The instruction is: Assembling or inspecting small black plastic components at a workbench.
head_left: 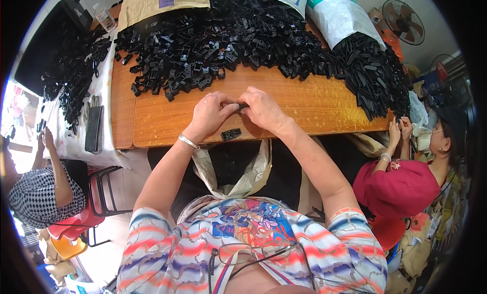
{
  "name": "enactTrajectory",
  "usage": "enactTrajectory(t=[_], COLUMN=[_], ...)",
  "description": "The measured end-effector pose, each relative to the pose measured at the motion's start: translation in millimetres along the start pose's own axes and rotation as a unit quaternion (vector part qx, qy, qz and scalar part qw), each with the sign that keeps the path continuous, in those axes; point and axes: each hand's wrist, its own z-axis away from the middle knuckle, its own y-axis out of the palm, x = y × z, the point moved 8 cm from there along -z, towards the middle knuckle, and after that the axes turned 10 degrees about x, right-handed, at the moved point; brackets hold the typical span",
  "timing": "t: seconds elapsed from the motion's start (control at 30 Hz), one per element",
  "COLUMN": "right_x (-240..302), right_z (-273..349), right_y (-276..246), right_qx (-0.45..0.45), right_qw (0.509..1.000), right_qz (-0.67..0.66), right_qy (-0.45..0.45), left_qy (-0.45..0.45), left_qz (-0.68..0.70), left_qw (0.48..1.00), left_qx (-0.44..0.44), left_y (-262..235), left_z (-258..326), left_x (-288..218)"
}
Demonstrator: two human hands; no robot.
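Head view of a crowded workroom. A wooden bench spans the middle, its grain bare along the near edge. A great heap of black plastic clips covers its far half, and a second heap of longer black plastic strips spills from a white woven sack at the right. A tan sack lies at the far left of the heap. A side table with a pale cloth adjoins the bench on the left, carrying more black parts, a dark flat case and a clear bottle. A standing fan is at the upper right. A co-worker in a red top sits at the right, another in a checked top at the left on a red stool. An open pale bag hangs below the bench edge. The left hand and right hand meet above the near edge, both closed on a small black clip piece pinched between their fingertips. A single black buckle lies on the bench just below the hands.
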Motion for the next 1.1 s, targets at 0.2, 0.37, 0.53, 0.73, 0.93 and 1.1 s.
enactTrajectory(t=[0.2, 0.37, 0.53, 0.73, 0.93, 1.1], right_x=[-10.4, -7.7, 7.5, -26.1, -38.3, -46.5], right_z=[0.5, 16.7, 25.7, -21.0, -83.0, -102.7], right_y=[5.3, 11.4, 19.9, -9.7, -23.5, -17.3], right_qx=[-0.019, -0.023, 0.111, 0.031, -0.143, -0.159], right_qw=[0.998, 0.998, 0.988, 0.996, 0.987, 0.968], right_qz=[-0.054, -0.061, -0.104, -0.077, 0.047, 0.13], right_qy=[0.025, 0.025, 0.018, 0.034, 0.062, 0.147], left_qy=[-0.111, -0.104, -0.112, -0.08, -0.012, 0.046], left_qz=[0.003, 0.06, -0.123, -0.205, -0.139, -0.101], left_qw=[0.994, 0.993, 0.971, 0.959, 0.973, 0.981], left_qx=[0.023, 0.014, -0.171, -0.177, -0.185, -0.159], left_y=[9.6, 13.0, -46.0, -43.2, -28.2, -13.6], left_z=[-6.6, -0.6, 8.8, 0.6, 4.4, 7.5], left_x=[11.9, 28.7, 29.1, 29.8, 15.9, 1.5])
